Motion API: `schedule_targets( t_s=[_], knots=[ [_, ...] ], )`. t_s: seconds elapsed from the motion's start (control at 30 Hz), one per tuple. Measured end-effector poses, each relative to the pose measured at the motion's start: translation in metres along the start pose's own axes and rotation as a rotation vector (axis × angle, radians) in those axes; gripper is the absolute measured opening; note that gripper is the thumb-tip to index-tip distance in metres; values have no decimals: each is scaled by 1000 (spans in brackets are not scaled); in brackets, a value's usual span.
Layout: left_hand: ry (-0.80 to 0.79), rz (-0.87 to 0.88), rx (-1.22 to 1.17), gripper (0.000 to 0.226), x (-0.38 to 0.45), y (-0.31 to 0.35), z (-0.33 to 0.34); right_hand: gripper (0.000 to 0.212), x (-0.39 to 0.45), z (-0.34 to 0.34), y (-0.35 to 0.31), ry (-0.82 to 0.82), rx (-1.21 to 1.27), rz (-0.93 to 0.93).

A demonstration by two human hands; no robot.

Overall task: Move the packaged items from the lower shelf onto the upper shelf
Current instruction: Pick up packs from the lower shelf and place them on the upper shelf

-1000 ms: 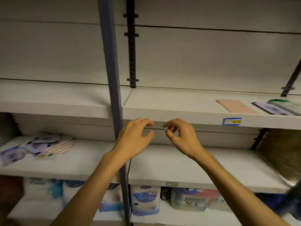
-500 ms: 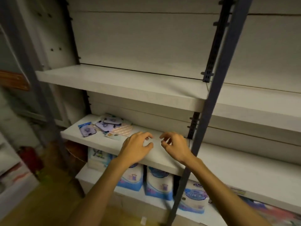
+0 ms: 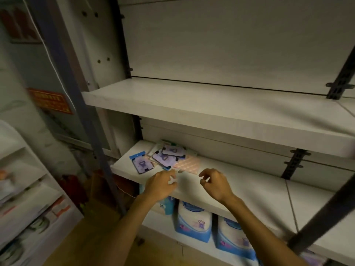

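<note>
Flat purple and pink plastic-wrapped packaged items (image 3: 169, 159) are lying heaped at the left end of the white lower shelf (image 3: 249, 189), now filling the view as the person is closing in. Left hand (image 3: 160, 186) and right hand (image 3: 215, 184) are hovering just short, fingers loosely curled, holding nothing. The white upper shelf (image 3: 192, 104) is waiting bare above the pile.

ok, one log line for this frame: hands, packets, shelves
left hand: empty, near packets | right hand: empty | packets: lower shelf | upper shelf: bare here

Both hands (image 3: 189, 184) now nearer the packaged items (image 3: 165, 158).
</note>
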State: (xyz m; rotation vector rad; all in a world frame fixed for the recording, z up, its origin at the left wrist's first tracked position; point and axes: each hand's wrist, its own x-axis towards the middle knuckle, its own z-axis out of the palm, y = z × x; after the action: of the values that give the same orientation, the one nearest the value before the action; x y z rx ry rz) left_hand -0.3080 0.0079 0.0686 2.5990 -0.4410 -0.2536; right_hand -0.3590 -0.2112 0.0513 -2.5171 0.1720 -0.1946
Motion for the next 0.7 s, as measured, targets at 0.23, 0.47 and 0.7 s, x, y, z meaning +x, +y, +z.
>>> schedule_targets(
  t_s=[0.23, 0.47, 0.7],
  knots=[
    [-26, -153, -69, 19, 62, -88, -9, 21, 45, 51, -19, -70, 39, 96],
    [-51, -262, -193, 20, 139, -134, 10, 21, 72, 85, -28, -91, 30, 244],
    [1, 5, -49, 25, 225, -160, 5, 20, 97, 111, -38, -35, 9, 429]
  ],
)
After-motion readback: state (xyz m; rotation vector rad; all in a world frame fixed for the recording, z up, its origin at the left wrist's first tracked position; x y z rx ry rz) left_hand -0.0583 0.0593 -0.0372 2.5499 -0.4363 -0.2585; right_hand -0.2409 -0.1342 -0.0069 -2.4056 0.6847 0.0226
